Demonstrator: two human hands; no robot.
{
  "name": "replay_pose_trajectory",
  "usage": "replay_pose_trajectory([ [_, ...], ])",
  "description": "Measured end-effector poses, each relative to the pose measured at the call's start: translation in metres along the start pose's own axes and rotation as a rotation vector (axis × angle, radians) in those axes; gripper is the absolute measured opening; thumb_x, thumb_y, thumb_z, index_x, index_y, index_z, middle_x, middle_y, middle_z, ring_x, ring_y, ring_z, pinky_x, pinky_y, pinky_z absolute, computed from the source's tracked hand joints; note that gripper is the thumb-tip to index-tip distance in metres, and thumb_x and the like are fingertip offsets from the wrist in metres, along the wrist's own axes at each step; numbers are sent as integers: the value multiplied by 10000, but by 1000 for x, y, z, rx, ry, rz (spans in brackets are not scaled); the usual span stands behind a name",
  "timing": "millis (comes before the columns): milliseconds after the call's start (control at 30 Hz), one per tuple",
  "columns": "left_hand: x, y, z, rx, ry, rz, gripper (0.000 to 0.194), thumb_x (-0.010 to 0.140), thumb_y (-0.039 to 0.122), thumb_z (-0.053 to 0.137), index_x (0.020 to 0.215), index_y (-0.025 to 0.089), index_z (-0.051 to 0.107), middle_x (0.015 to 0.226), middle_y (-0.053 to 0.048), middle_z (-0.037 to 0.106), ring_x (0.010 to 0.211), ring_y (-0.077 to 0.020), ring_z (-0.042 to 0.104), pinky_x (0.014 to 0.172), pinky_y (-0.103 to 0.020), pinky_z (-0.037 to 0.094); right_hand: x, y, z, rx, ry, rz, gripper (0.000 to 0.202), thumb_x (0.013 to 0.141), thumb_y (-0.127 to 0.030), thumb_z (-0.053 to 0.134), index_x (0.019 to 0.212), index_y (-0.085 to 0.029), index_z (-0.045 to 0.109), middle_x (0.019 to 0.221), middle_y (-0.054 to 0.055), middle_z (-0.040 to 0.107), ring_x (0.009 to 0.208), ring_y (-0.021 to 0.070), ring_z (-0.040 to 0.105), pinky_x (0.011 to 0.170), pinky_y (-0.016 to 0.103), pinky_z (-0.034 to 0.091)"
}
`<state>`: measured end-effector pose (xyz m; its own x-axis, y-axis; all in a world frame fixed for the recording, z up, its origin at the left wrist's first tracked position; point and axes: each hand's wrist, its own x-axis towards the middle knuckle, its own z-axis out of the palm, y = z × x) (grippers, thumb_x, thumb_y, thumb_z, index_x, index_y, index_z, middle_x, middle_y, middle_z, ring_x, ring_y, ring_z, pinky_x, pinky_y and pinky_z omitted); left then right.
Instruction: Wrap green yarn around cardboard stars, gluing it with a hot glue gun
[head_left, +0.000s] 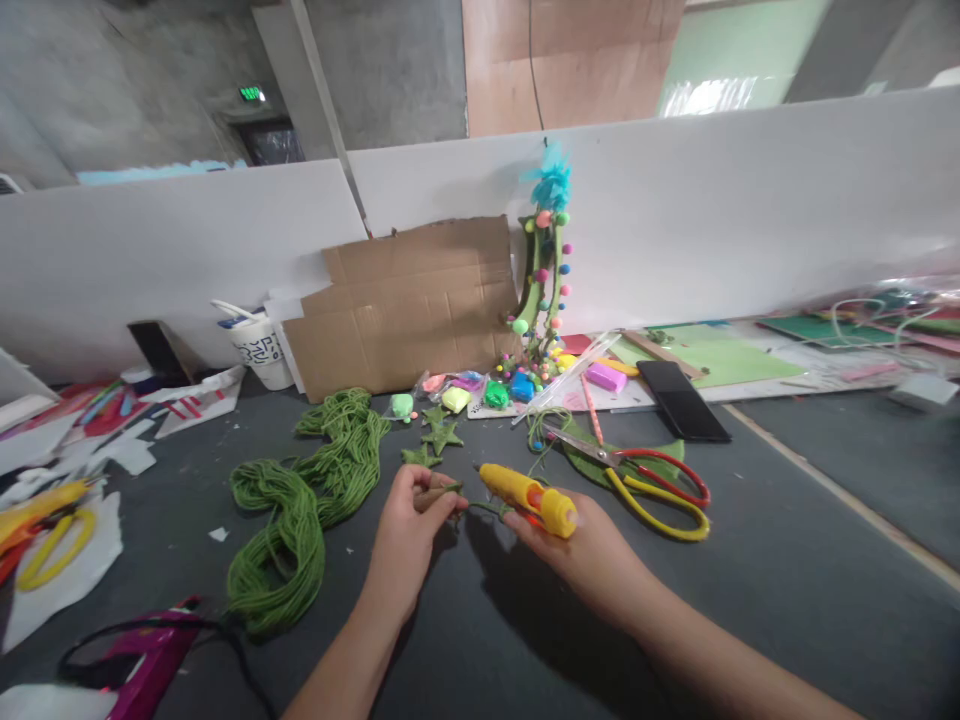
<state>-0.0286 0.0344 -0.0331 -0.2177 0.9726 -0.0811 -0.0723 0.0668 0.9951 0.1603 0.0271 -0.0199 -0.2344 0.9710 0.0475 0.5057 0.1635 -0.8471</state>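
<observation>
My left hand [420, 515] pinches a small flat piece [435, 496], brown with green at its edge; its full shape is hidden by my fingers. My right hand [574, 535] grips a yellow glue gun [517, 487], its nozzle pointing left towards that piece. A strand of green yarn [486, 508] stretches between the two hands. Just beyond my left hand lie several green stars [441, 436]. To the left sits a loose skein of green yarn [281, 545]. Scissors [611, 460] with red and yellow handles lie spread beyond my right hand, partly over a green leaf-shaped piece [585, 450].
A brown cardboard sheet [420, 310] leans at the back beside a pompom-covered decoration [544, 280] with a blue tuft. A black phone [684, 400] lies at right. A purple glue gun [154, 660] with a black cord, paper scraps and a white cup [262, 350] are at left.
</observation>
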Motion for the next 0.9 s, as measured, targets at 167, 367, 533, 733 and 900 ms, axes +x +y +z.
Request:
replay_pose_trajectory([
  [167, 8, 3, -11, -124, 43, -54, 211, 666, 181, 699, 749, 187, 505, 670, 14, 681, 668, -126, 634, 669, -232, 457, -8, -19, -14, -318, -225, -350, 128, 694, -260, 603, 710, -191, 497, 770, 14, 530, 710, 172, 466, 647, 282, 360],
  [367, 13, 15, -21, -252, 21, -93, 214, 660, 131, 702, 720, 178, 502, 675, 42, 646, 701, -99, 630, 710, -207, 468, -16, -6, 4, -442, -455, -582, 208, 673, -326, 668, 783, -187, 559, 866, 27, 557, 831, 199, 469, 784, 324, 369],
  [533, 0, 23, -15, -281, -99, -151, 167, 690, 114, 693, 725, 162, 537, 686, 25, 629, 682, -104, 620, 672, -205, 480, -12, -4, 3, -365, -404, -519, 266, 664, -351, 700, 837, -189, 580, 868, 30, 558, 844, 216, 482, 799, 362, 386],
  [733, -18, 28, -1, -297, -223, -218, 152, 734, 102, 666, 812, 167, 552, 798, 7, 645, 693, -102, 624, 680, -210, 490, 8, -21, 5, 300, -152, -166, 320, 773, -103, 521, 1071, -217, 483, 1094, 44, 563, 1048, 173, 515, 917, 342, 386],
  [900, -20, 31, 3, -334, -217, -225, 172, 726, 91, 671, 782, 167, 527, 754, 6, 644, 678, -99, 613, 676, -208, 490, 20, -20, 25, 561, -241, -3, 282, 757, -99, 528, 1017, -205, 495, 918, 8, 594, 745, 130, 584, 656, 262, 465],
])
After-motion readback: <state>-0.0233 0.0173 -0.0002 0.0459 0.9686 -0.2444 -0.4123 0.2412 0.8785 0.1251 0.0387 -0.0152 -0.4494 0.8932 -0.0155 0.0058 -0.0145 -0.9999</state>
